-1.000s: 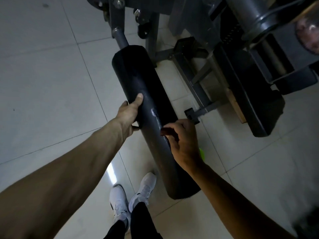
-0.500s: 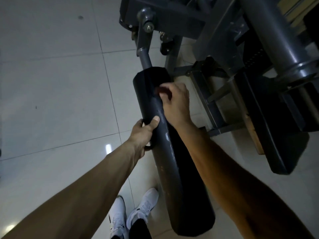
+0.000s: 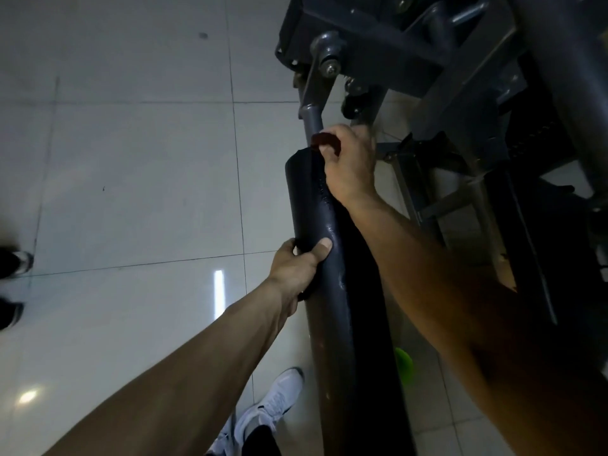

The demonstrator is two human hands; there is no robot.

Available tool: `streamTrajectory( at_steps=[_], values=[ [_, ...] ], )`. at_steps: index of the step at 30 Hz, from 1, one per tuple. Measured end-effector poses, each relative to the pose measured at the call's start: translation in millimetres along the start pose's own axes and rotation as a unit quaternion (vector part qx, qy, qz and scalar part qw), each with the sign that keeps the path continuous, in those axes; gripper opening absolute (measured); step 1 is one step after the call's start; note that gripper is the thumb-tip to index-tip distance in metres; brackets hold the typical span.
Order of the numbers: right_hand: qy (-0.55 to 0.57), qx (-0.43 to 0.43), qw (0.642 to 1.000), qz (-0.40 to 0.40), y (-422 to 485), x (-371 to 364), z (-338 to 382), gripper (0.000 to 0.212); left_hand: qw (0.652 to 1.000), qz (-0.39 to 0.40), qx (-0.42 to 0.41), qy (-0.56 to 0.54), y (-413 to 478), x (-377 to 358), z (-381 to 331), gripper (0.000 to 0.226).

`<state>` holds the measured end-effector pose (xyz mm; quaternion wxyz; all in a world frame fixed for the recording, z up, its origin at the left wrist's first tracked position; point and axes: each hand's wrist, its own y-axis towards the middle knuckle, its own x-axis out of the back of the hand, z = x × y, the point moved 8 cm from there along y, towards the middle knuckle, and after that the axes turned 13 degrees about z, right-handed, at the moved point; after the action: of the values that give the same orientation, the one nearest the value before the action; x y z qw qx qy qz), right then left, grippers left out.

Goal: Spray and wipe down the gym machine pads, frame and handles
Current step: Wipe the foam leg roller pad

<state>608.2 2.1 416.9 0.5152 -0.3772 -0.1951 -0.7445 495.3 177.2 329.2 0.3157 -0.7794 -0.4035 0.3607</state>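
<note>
A long black roller pad (image 3: pixel 332 291) runs from the machine's grey arm down toward me. My left hand (image 3: pixel 297 264) grips the pad from its left side, thumb lying across the top. My right hand (image 3: pixel 348 166) sits at the pad's far end, fingers curled round a small dark red cloth (image 3: pixel 324 141) pressed where the pad meets the metal arm (image 3: pixel 312 116). Wet streaks shine along the pad's top. No spray bottle shows clearly; a green object (image 3: pixel 404 362) peeks out on the floor right of the pad.
The grey steel frame (image 3: pixel 411 44) and a dark padded seat part (image 3: pixel 539 232) fill the upper right. Light tiled floor (image 3: pixel 131 176) spreads to the left. My white shoes (image 3: pixel 273 406) stand below the pad. Another person's dark shoes (image 3: pixel 13 261) are at the left edge.
My right hand has slid the cloth along the pad from its near middle up to the far end. My left hand keeps its grip on the pad's side.
</note>
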Motion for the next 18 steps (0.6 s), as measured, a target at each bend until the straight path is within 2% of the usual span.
streamTrajectory(
  at_steps=[5,7,14,18],
  values=[
    [-0.102,0.079,0.990,0.060,-64.2,-10.5,-10.2,0.030,1.000,-0.012,-0.005,-0.002,-2.5,-2.8,-3.2,0.052],
    [-0.107,0.106,0.985,0.080,-74.2,-10.5,-16.1,0.029,1.000,-0.021,-0.010,0.010,-1.5,-3.4,-3.9,0.056],
    [-0.132,0.069,0.988,0.028,17.0,-11.9,14.5,0.024,0.999,-0.032,-0.015,0.023,-1.1,-5.8,-7.4,0.056],
    [-0.156,0.077,0.983,0.062,-13.4,-13.6,8.5,0.024,0.999,-0.037,-0.015,0.020,0.1,-2.7,-6.0,0.054]
  ],
)
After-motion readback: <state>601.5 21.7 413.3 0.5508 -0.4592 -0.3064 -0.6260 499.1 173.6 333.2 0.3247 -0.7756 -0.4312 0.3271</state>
